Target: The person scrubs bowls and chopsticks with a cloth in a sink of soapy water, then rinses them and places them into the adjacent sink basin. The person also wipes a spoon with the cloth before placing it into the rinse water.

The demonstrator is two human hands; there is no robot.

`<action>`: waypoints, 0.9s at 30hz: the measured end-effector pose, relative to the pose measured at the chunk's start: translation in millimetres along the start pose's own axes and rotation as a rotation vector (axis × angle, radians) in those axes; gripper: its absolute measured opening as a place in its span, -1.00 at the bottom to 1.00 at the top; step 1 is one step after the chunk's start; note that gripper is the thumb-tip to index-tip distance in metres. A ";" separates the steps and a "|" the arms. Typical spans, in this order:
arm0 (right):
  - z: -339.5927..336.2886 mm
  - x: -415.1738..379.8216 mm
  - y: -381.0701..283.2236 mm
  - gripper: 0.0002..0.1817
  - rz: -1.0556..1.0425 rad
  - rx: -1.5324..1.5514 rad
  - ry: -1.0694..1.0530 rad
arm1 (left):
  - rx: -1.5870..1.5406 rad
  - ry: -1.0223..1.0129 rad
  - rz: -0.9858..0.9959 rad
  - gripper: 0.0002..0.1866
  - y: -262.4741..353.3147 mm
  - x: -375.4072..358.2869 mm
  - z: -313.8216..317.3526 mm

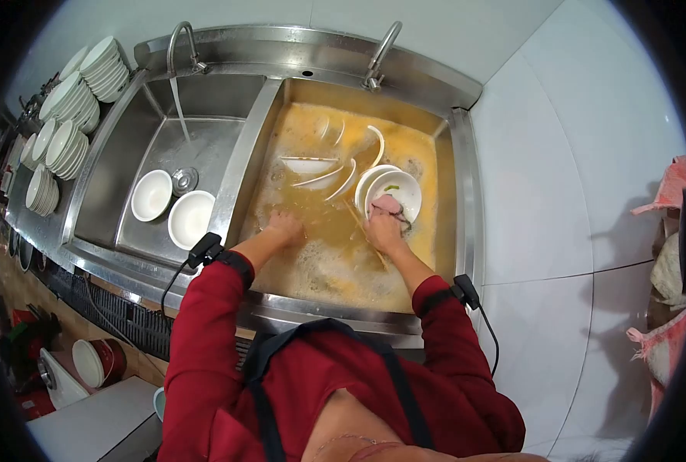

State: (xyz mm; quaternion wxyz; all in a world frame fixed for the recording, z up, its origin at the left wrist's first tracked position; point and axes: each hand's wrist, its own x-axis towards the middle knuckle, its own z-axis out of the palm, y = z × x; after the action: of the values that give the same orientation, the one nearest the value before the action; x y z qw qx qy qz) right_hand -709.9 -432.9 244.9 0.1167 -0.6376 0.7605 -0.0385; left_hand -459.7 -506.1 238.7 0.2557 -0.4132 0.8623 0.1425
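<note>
Ideally, right hand (384,230) circles gripped pink cloth (387,204) inside round white bowl (410,192); left hand (283,226), left of it, has hidden grip.

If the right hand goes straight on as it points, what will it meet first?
Probably the white, round, ceramic-looking bowl; the crumpled pink cloth in the right hand may already touch it, depth is unclear.

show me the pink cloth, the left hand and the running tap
pink cloth (387,204): head view, on its pink upper part
left hand (284,227): head view, on the back of the hand
running tap (170,54): head view, on its curved neck
</note>
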 end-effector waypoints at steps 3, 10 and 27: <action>-10.7 4.2 -3.3 -0.56 -0.100 0.082 0.028 | 0.007 0.065 0.095 -0.60 3.6 -7.2 -8.6; -56.9 5.1 15.8 -0.70 0.070 0.679 -0.088 | -0.777 0.303 0.203 -0.60 29.2 -0.4 -20.2; -5.4 -41.0 -49.8 -0.46 -0.464 0.010 -0.424 | -1.937 -0.191 -0.324 -0.59 36.0 -27.1 3.1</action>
State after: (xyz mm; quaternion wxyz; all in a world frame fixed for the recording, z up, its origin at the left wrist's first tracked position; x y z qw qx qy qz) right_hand -656.8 -402.4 265.8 0.2640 -0.7874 0.5531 0.0662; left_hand -472.6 -465.1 252.6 -0.1081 -0.5438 0.2816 0.7831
